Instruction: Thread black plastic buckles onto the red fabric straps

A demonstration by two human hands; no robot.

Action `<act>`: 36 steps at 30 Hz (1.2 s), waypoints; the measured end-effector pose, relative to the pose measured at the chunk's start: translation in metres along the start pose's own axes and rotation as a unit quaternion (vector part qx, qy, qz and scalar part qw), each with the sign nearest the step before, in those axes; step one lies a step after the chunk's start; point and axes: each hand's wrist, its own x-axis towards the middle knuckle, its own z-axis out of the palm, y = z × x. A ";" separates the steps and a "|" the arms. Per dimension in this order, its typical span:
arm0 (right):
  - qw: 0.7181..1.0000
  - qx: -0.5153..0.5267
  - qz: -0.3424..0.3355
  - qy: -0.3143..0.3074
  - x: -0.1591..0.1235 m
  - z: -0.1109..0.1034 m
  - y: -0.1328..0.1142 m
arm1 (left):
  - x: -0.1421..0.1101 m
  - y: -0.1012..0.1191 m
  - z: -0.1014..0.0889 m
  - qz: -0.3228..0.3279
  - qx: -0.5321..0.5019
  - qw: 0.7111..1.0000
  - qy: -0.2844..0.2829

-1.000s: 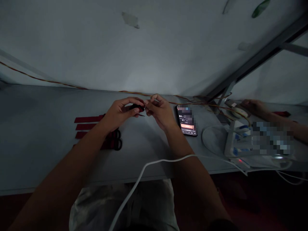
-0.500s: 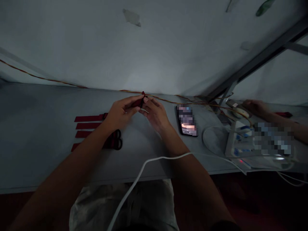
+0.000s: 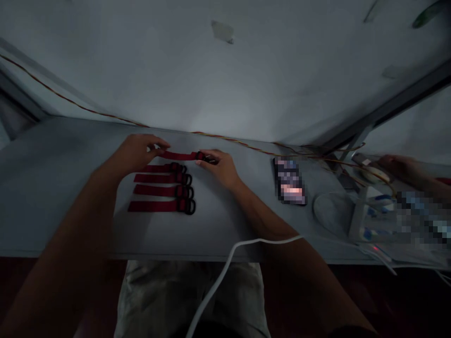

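Observation:
A red strap with a black buckle stretches between my two hands near the back of the grey table. My left hand pinches its plain left end. At the other end, my right hand grips the black buckle between thumb and fingers. Just in front lie several more red straps, side by side and roughly parallel, their black buckles all pointing right. My left hand partly covers the rearmost of these straps.
A phone with a lit screen lies right of my right hand. A white power strip and cables stand farther right, near another person's hand. A white cable crosses my right forearm. Twisted wires run along the wall.
The strap was bunched between my close hands; now it is stretched out straight and lower, beside the row. My hands have moved apart, and the view has shifted left.

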 end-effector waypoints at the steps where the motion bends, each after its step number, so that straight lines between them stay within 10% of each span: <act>1: 0.999 -0.038 -0.014 -0.008 0.006 0.010 0.002 | -0.010 -0.008 -0.004 -0.032 0.024 0.999 0.009; 7: 0.973 -0.194 -0.089 -0.087 0.034 0.048 0.005 | -0.073 0.011 0.003 -0.012 0.130 0.991 0.034; 15: 0.964 -0.200 -0.156 -0.081 0.009 0.016 0.014 | -0.131 0.084 0.055 0.039 0.191 0.978 -0.076; 24: 0.929 -0.283 -0.223 -0.087 -0.043 -0.010 0.014 | -0.105 0.067 0.055 -0.053 0.199 0.978 -0.029; 36: 0.900 -0.399 -0.132 -0.118 -0.044 -0.002 -0.012 | -0.054 0.073 0.056 -0.038 0.166 0.984 -0.048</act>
